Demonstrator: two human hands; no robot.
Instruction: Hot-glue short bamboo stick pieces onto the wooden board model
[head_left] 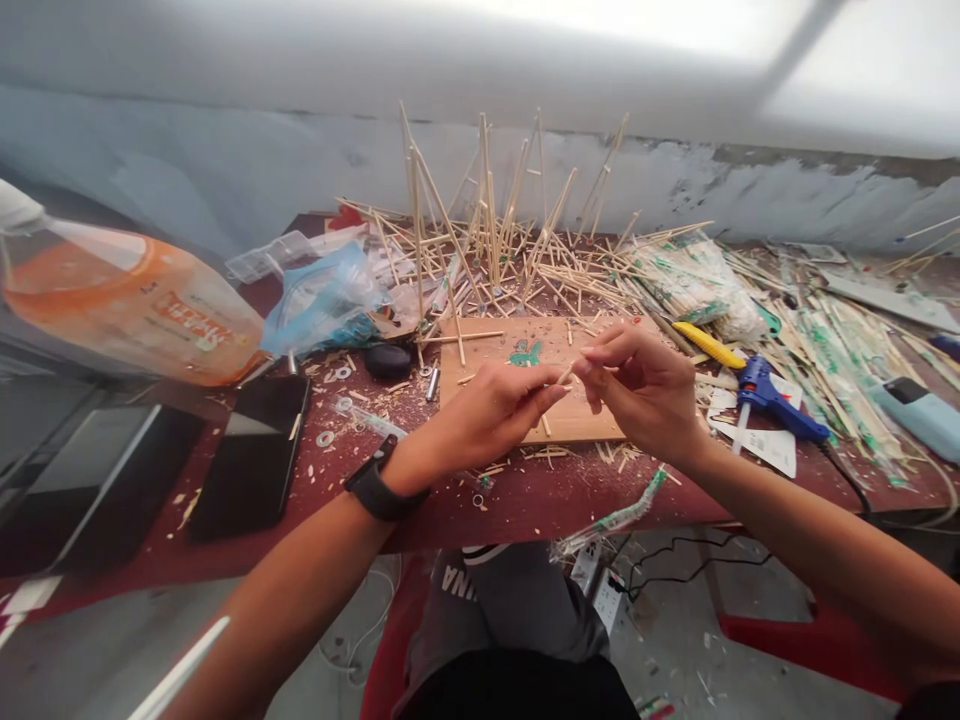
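My left hand (506, 405), with a black watch (382, 482) at its wrist, pinches a short piece of wooden stick (565, 374) between thumb and forefinger. My right hand (645, 385) meets it from the other side, its thumb and fingertips closed at the far end of the same small stick. Both hands are held above a wooden board (469, 345) that bears a green mark and a few stick scraps. Behind the board rises a heap of thin wooden sticks (577, 280), several joined into tall upright frames.
A blue glue gun (776, 395) and a yellow-handled cutter (709, 345) lie to the right. On the left are a phone (251, 460), an orange-labelled bottle (135, 300) and a blue plastic bag (326, 295). Shavings litter the dark red table (442, 520). Black cables (675, 560) hang below its edge.
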